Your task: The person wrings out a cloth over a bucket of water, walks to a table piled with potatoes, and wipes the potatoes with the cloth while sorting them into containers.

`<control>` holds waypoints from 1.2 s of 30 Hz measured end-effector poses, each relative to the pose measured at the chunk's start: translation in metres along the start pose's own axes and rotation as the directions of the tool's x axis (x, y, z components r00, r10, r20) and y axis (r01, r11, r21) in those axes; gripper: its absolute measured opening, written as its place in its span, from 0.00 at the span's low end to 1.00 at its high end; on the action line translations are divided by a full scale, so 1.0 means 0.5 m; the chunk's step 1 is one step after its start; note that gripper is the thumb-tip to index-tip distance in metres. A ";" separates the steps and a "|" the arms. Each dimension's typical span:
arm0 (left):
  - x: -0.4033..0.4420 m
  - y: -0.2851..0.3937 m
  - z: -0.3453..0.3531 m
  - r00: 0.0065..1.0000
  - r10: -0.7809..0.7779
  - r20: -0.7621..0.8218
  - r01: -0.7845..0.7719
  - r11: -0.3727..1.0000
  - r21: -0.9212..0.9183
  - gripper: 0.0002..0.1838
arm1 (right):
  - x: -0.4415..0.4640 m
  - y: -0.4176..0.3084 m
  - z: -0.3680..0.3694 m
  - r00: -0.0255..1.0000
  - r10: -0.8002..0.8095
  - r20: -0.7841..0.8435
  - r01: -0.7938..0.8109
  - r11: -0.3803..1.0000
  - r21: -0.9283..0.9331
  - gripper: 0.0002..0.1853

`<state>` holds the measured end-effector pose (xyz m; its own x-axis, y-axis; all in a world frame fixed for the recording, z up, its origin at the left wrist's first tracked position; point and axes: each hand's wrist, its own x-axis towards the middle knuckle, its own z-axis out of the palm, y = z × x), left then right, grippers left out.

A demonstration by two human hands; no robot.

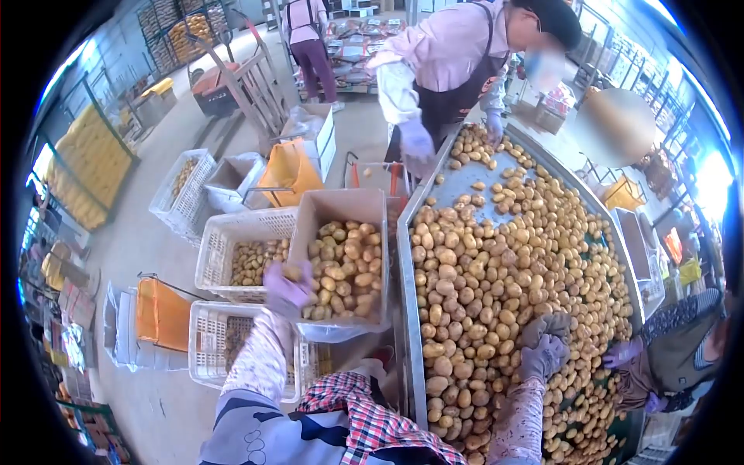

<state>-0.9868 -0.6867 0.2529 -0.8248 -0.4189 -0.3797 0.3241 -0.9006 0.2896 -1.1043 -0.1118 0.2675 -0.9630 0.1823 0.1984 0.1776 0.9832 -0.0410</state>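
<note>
My left hand [288, 288], in a purple glove and slightly blurred, is over the edge between a white crate [211, 248] and a potato-filled carton [341, 203]. Its fingers are closed on what looks like a potato [292, 272]. On the metal sorting table [414, 341], my gloved right hand [545, 358] rests among a thick layer of potatoes [473, 302]. A grey-brown, cloth-like thing [545, 327] bunches at its closed fingers. Smaller potatoes [260, 257] lie in the white crate.
Across the table a person [457, 54] reaches toward the potatoes; another person's gloved hand [622, 353] is at the right edge. A second white crate [203, 341] stands below the first, near an orange bag [161, 314]. A hand truck [252, 89] stands farther back.
</note>
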 end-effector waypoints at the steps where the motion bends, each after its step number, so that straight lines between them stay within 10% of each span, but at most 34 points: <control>1: 0.022 0.055 -0.021 0.992 0.118 -0.034 -0.121 0.988 -0.100 0.21 | -0.003 -0.001 -0.023 0.994 -0.047 0.098 0.048 0.999 -0.002 0.19; 5: 0.089 0.075 -0.005 0.978 0.208 0.003 -0.208 0.977 0.036 0.23 | -0.052 0.042 -0.001 0.977 -0.174 -0.120 0.211 0.811 0.545 0.17; 7: 0.094 -0.071 0.068 0.990 0.035 0.134 -0.075 0.948 0.310 0.27 | -0.075 0.058 -0.045 0.975 -0.107 0.193 -0.069 0.680 0.730 0.23; 8: 0.078 -0.163 0.106 0.975 -0.080 0.209 -0.036 0.865 0.500 0.30 | -0.093 0.031 -0.109 0.933 -0.057 0.356 -0.342 0.172 0.924 0.28; 9: 0.056 -0.269 0.142 0.933 -0.183 0.310 -0.086 0.723 0.685 0.32 | -0.106 0.027 -0.146 0.949 -0.044 0.311 -0.310 0.038 0.950 0.29; 11: -0.007 -0.463 0.178 0.775 -0.327 0.541 -0.391 0.424 0.817 0.39 | -0.131 0.024 -0.226 0.977 -0.013 0.214 -0.214 -0.112 0.970 0.31; 13: -0.111 -0.607 0.252 0.349 -0.400 0.848 -0.873 0.191 0.449 0.45 | -0.152 0.013 -0.329 0.990 0.015 0.137 -0.134 -0.132 0.982 0.32; 16: -0.248 -0.732 0.364 0.232 -0.718 0.656 -0.403 0.543 0.737 0.42 | -0.151 0.006 -0.423 0.999 0.049 0.023 -0.016 -0.131 0.991 0.30; 18: -0.250 -0.792 0.379 0.082 -0.728 0.680 -0.548 0.537 0.641 0.36 | -0.134 0.006 -0.424 0.974 0.101 -0.203 0.201 0.031 0.979 0.36; 21: -0.229 -0.823 0.408 0.411 -0.561 0.718 -0.314 0.653 0.690 0.29 | -0.088 0.008 -0.396 0.908 0.151 -0.390 0.367 0.161 0.916 0.41; 23: -0.110 -0.836 0.402 0.557 -0.545 0.627 -0.130 0.688 0.714 0.29 | -0.049 -0.007 -0.359 0.893 0.052 -0.447 0.274 0.725 0.632 0.44; 25: -0.010 -0.829 0.406 0.501 -0.452 0.738 -0.734 0.230 0.639 0.38 | -0.002 -0.040 -0.282 0.957 -0.009 -0.291 0.093 0.957 0.276 0.49; 28: 0.107 -0.852 0.373 0.323 -0.607 0.726 -0.909 -0.412 0.060 0.48 | 0.098 -0.072 -0.059 0.993 0.013 0.113 -0.034 0.981 0.189 0.49; 30: 0.182 -0.912 0.362 0.323 -0.755 0.570 -0.927 -0.374 0.031 0.48 | 0.172 -0.080 0.012 0.926 0.065 0.372 -0.133 0.978 0.160 0.49; 36: 0.314 -1.100 0.397 0.387 -0.775 0.500 -0.884 -0.466 -0.038 0.41 | 0.372 -0.007 0.122 0.946 0.114 0.305 -0.164 0.976 0.144 0.51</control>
<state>-1.3865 -0.2343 0.2083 -0.8020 0.5934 0.0680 0.5955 0.7858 0.1670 -1.2964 -0.0815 0.2451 -0.9522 0.2827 -0.1157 0.3018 0.9291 -0.2137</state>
